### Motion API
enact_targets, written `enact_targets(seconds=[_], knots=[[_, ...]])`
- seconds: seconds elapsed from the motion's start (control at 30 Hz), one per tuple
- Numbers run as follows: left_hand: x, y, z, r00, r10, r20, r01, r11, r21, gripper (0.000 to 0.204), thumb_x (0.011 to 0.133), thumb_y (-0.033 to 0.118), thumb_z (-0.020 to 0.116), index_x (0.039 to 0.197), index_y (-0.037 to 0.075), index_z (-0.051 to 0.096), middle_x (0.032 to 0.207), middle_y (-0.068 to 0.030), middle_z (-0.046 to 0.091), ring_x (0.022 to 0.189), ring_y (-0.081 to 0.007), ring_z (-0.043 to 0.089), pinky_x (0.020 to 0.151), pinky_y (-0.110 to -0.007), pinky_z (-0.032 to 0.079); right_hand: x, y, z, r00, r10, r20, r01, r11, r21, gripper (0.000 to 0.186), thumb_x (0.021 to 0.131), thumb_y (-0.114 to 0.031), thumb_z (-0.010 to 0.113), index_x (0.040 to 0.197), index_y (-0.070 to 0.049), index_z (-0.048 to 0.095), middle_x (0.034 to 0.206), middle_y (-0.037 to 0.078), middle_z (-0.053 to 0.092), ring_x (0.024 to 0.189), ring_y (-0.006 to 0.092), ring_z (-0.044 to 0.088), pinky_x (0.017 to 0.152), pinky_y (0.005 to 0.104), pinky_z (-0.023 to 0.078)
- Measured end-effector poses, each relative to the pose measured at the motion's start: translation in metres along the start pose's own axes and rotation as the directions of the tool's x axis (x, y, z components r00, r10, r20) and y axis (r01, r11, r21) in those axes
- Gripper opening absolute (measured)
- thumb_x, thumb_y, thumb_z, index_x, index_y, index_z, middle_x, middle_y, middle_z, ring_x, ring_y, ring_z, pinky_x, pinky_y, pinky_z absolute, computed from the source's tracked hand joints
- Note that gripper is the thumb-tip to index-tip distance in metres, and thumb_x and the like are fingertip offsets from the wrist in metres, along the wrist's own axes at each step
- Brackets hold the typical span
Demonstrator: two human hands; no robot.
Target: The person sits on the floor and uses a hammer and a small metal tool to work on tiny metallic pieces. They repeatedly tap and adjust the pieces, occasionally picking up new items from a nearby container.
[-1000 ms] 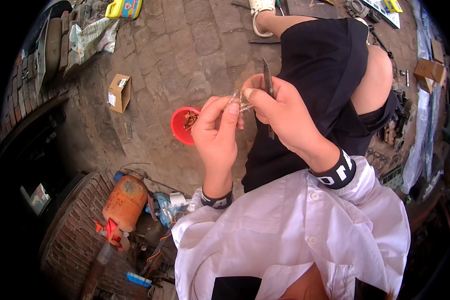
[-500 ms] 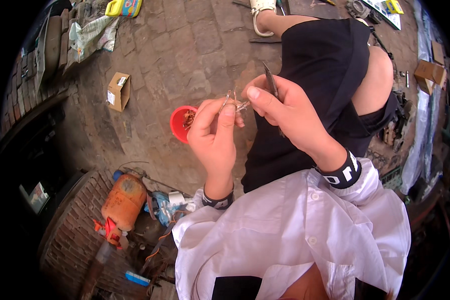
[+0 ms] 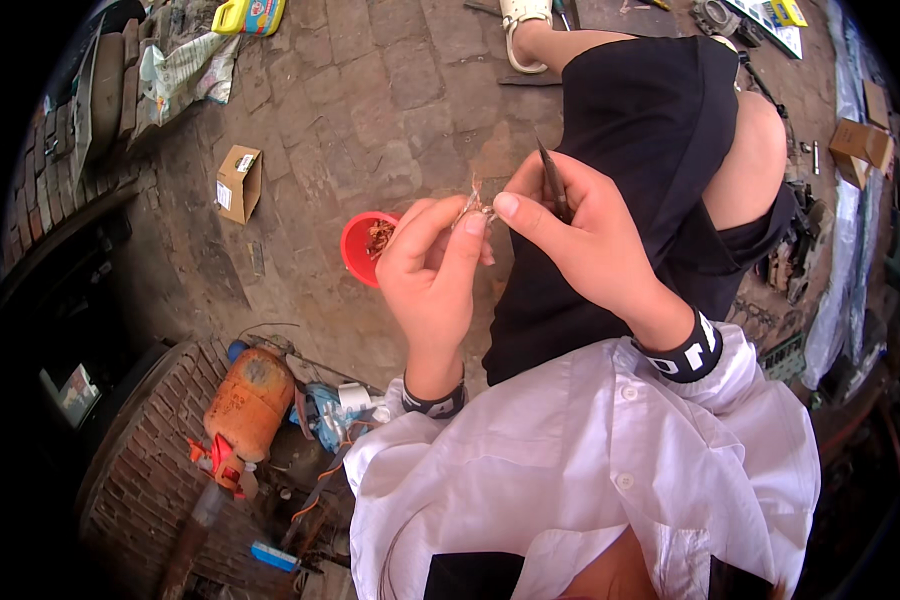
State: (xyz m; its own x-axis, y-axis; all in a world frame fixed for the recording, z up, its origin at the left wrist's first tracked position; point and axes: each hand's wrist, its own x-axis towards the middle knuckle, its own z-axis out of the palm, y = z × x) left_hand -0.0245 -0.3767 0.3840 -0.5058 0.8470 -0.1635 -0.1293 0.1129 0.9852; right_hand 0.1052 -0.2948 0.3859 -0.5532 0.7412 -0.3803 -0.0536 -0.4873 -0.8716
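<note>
In front of my body, both hands work close together over a small tangle of thin, coppery wire strands (image 3: pixel 475 196). My left hand (image 3: pixel 427 268) pinches the tangle between thumb and fingers. Thumb and index finger of my right hand (image 3: pixel 598 238) are closed at the tangle's right end. The same hand also keeps a dark, pointed metal blade (image 3: pixel 554 184) in its grip, tip away from me; its handle is hidden by the palm. Just left of my left hand stands a red bowl (image 3: pixel 351 252) with reddish-brown scraps (image 3: pixel 379 238) inside.
An open cardboard box (image 3: pixel 238 184) lies on the brick floor (image 3: pixel 310 120) to the left. At lower left are a rusty orange gas cylinder (image 3: pixel 250 400) and a blue plastic bag (image 3: pixel 326 418). Another carton (image 3: pixel 858 150) and metal parts (image 3: pixel 792 240) lie to the right.
My right hand's thumb and index finger have closed in on the strands. The blade has tilted and shifted slightly right. The loose strands between the hands have changed shape.
</note>
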Motion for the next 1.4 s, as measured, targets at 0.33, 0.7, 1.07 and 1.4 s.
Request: enact_targets(seconds=[0.33,0.7,1.07,1.4], knots=[[-0.004,0.006,0.0,0.992,0.119,-0.043,-0.113,0.987,0.11,0.01,0.089,-0.004,0.065,0.097,-0.008,0.068,0.083,-0.007,0.062,0.063,-0.0089,0.058,0.054,-0.02,0.043,-0.011,-0.003,0.003,0.943,-0.324,0.072,0.328,0.873,-0.361,0.01,0.086,-0.003,0.069,0.091,-0.003,0.061,0.071,-0.005,0.052,0.059,0.0002,0.037,0.051,0.0186,0.028],[-0.006,-0.001,-0.002,0.817,0.576,-0.031,-0.472,0.698,0.538,0.017,0.078,-0.005,0.071,0.095,-0.003,0.07,0.089,-0.0107,0.067,0.071,-0.0205,0.062,0.062,-0.029,0.049,-0.017,-0.02,0.005,1.0,-0.023,-0.005,0.023,0.999,0.033,0.009,0.086,-0.008,0.071,0.09,-0.001,0.065,0.064,-0.009,0.052,0.055,-0.0018,0.04,0.049,0.0184,0.029],[-0.003,-0.004,-0.011,0.661,0.731,0.167,-0.671,0.476,0.569,0.03,0.068,-0.007,0.074,0.098,-0.001,0.071,0.089,-0.01,0.067,0.072,-0.0239,0.062,0.062,-0.033,0.048,-0.013,-0.027,0.004,0.899,0.349,0.265,-0.434,0.79,0.433,0.012,0.09,-0.013,0.066,0.09,-0.002,0.069,0.064,-0.008,0.049,0.054,0.0008,0.034,0.047,0.0214,0.024],[-0.005,0.0,-0.006,0.721,0.679,0.135,-0.631,0.563,0.535,0.025,0.072,-0.009,0.074,0.096,-0.003,0.071,0.088,-0.0113,0.068,0.071,-0.0223,0.063,0.061,-0.031,0.048,-0.012,-0.021,0.013,0.965,0.236,0.114,-0.262,0.895,0.36,0.005,0.084,-0.006,0.065,0.084,-0.002,0.064,0.07,-0.004,0.058,0.062,0.0007,0.046,0.055,0.0202,0.036]])
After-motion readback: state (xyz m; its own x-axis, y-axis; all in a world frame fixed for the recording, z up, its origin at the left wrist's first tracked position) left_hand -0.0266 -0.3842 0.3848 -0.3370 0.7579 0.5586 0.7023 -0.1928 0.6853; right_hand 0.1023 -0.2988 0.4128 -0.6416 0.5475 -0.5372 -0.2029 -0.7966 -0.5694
